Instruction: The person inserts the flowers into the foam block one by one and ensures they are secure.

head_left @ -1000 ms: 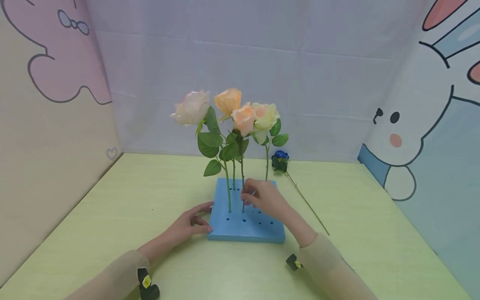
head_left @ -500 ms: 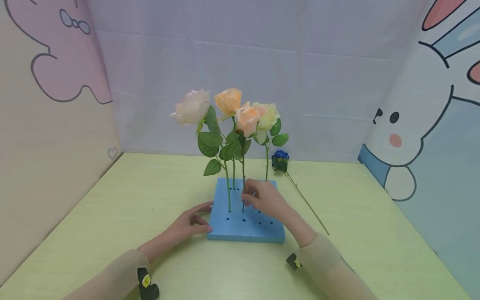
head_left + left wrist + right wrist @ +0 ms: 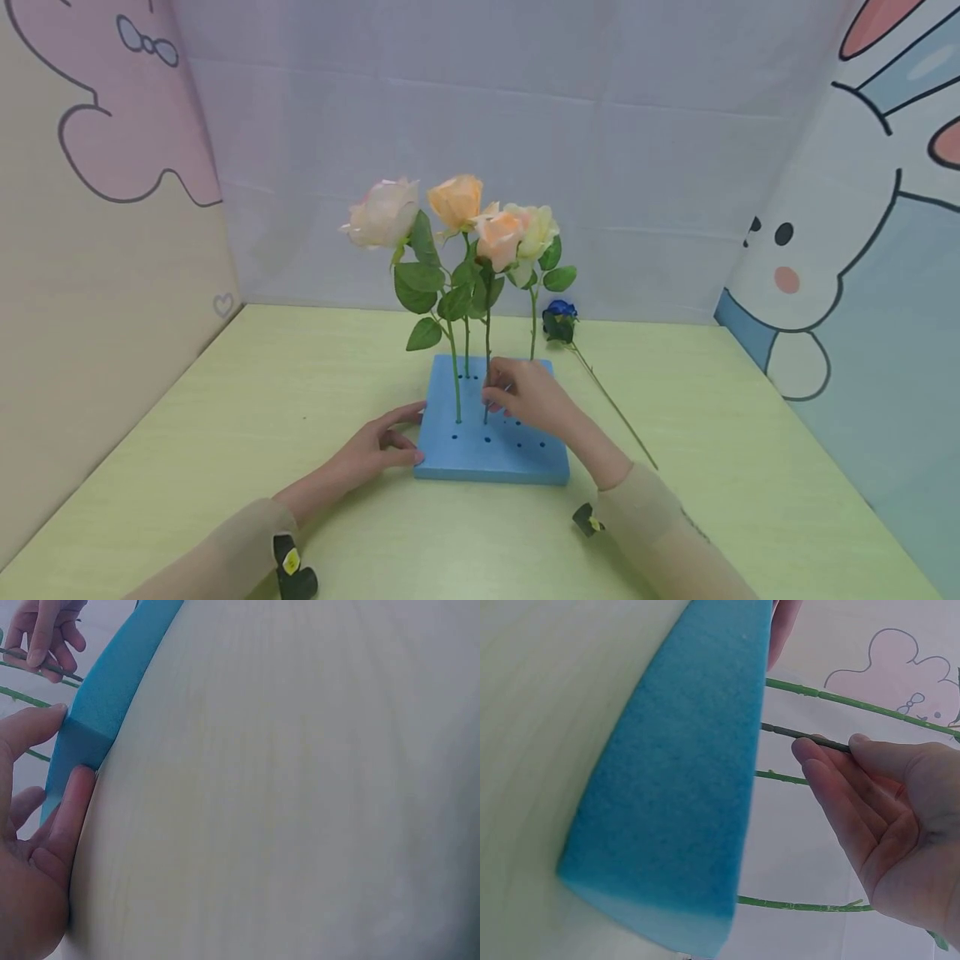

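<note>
While the right hand (image 3: 528, 398) pinches a peach rose's stem (image 3: 487, 367) at frame centre, the left hand (image 3: 378, 450), fingers straight, steadies the blue foam block (image 3: 487, 454); a sideways tug could tip neighbouring roses (image 3: 420, 217).

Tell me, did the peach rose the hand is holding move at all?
Yes. The peach rose leaned slightly right, toward the yellow rose, while the right hand pinches its stem at the blue foam block.
</note>
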Tool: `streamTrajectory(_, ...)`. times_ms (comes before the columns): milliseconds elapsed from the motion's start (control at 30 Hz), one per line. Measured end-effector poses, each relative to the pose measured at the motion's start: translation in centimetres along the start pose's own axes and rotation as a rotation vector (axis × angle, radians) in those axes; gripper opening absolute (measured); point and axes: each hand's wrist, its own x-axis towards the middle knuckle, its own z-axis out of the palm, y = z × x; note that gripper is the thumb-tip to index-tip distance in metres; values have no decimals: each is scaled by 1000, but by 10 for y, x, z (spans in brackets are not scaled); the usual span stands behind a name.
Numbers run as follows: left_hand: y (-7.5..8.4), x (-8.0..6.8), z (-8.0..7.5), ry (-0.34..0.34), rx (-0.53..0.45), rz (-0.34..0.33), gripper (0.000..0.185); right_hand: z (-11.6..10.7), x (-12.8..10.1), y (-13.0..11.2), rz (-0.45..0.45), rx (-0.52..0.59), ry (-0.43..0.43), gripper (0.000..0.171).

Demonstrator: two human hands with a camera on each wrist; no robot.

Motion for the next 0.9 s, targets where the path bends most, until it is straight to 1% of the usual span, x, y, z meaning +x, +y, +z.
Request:
streamTrajectory(233,0,0,-1,-1,-3,3,77,-1,0,0,-10,4,-5,9)
streamTrajectory(433,0,1,-1,-1,-3,0,76,-1,0,0,3,30,-15,7)
streamTrajectory(600,1,0,-1,-3,-6,-3,76,-2,0,0,-11,11,-22,6)
streamTrajectory(700,1,0,-1,-6,-10,-4,76,-3,0,-2,3,-5,-26,6)
streamTrajectory(767,1,0,-1,-7,-8,0,76,-5,-1,-4,13,-16,-28,11)
streamTrajectory(900,0,0,-1,-7,-3,3,76,-10,-4,-6,19,-18,-16,31)
